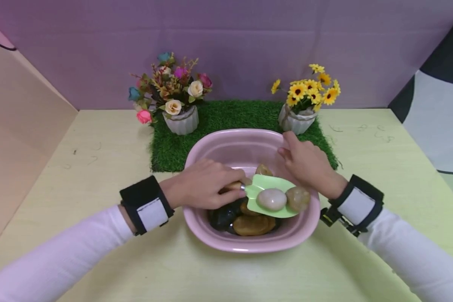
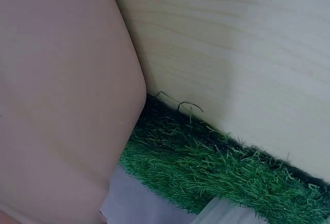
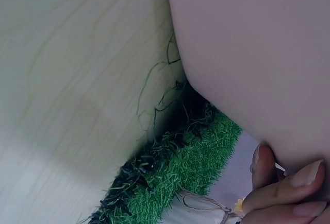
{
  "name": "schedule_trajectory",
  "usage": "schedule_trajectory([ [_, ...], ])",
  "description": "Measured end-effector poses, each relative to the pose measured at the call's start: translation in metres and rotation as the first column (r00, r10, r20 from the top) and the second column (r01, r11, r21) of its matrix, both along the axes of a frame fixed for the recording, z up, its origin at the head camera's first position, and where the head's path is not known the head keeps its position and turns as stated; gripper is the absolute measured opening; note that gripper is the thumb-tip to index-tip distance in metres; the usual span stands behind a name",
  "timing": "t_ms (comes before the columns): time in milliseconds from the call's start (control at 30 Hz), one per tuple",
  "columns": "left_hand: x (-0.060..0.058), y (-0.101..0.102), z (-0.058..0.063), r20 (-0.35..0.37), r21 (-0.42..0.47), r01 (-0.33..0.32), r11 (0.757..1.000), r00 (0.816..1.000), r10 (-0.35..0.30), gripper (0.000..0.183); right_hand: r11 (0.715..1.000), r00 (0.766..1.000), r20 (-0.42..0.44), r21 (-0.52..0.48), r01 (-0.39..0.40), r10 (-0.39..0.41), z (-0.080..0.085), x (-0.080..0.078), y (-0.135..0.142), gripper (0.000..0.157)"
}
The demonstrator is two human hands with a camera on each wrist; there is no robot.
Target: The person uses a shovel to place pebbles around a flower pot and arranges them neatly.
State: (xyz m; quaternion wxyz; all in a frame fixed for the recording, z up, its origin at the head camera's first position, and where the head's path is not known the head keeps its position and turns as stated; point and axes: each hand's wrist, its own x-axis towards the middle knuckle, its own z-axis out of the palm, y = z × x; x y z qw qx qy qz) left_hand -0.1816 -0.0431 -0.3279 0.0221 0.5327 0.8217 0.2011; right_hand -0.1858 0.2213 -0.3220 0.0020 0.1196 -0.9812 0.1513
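Note:
In the head view my left hand [image 1: 207, 182] grips the wooden handle of a small green shovel [image 1: 262, 182] over a pink basin [image 1: 215, 144]. A white stone [image 1: 272, 199] and a mottled tan stone [image 1: 298, 198] lie on its blade. Below, in the basin, are a brown stone [image 1: 253, 225], a dark stone [image 1: 222, 216] and others partly hidden by the shovel. My right hand [image 1: 307, 161] holds the basin's far right rim; in the right wrist view its fingers [image 3: 286, 188] curl against the outside wall. The left wrist view shows the basin's outer side, not the left hand's grip.
Behind the basin lies a green artificial grass mat [image 1: 234, 111] on the pale wooden table [image 1: 109, 147]. A pot of mixed flowers [image 1: 181, 119] stands at its left, a pot of yellow flowers [image 1: 296, 119] at its right. A purple backdrop [image 1: 241, 63] rises behind.

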Motion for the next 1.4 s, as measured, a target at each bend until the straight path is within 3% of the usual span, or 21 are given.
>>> schedule_trajectory([
  [100,0.000,0.000,-0.001,-0.013,0.019,-0.011,1.000,1.000,0.011,0.019,1.000,1.000,0.001,-0.001,0.003,-0.003,0.000,0.000,0.000,0.032],
  [267,0.000,-0.001,0.000,0.038,0.014,-0.063,0.998,0.997,0.063,0.018,1.000,1.000,0.008,0.010,0.019,-0.019,0.001,-0.001,-0.001,0.033],
  [367,0.000,-0.001,0.000,0.058,0.018,-0.057,0.998,0.997,0.056,0.018,1.000,1.000,0.012,0.012,0.022,-0.023,0.001,-0.001,-0.002,0.034],
  [600,0.000,0.001,0.000,0.025,-0.023,-0.022,0.999,0.999,0.023,0.018,1.000,1.000,-0.012,-0.005,0.006,-0.006,0.000,0.000,0.000,0.032],
  [1000,0.002,0.000,0.001,-0.021,0.011,-0.109,0.994,0.994,0.109,0.016,1.000,1.000,-0.018,-0.023,0.004,-0.004,0.000,0.001,0.000,0.031],
  [1400,-0.001,-0.006,0.010,0.043,0.019,-0.020,1.000,0.999,0.019,0.018,1.000,0.999,-0.037,-0.009,0.007,-0.007,-0.003,0.000,0.000,0.031],
])
